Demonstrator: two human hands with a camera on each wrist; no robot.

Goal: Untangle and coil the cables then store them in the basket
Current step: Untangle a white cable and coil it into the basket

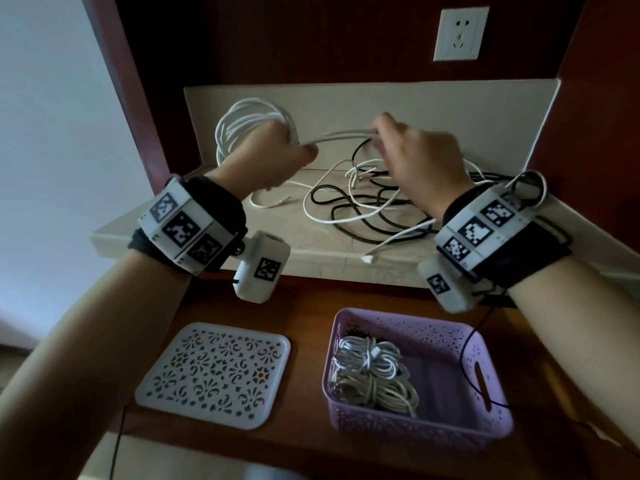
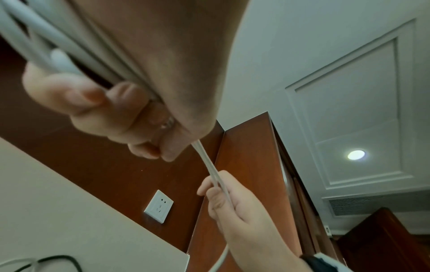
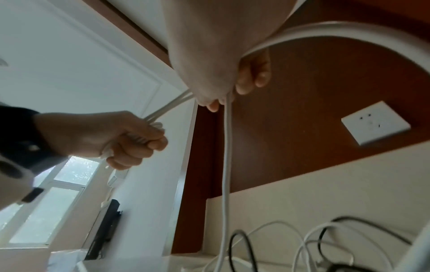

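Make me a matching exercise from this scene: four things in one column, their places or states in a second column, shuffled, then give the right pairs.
Things:
1. white coil
2. black cable
3. bundled cables
4. white tray

Places or states:
A. lies inside the purple basket
B. held up in the left hand
C. flat on the wooden surface, left of the basket
D. loose and tangled on the pale shelf

Pairs: 1-B, 2-D, 3-A, 4-C
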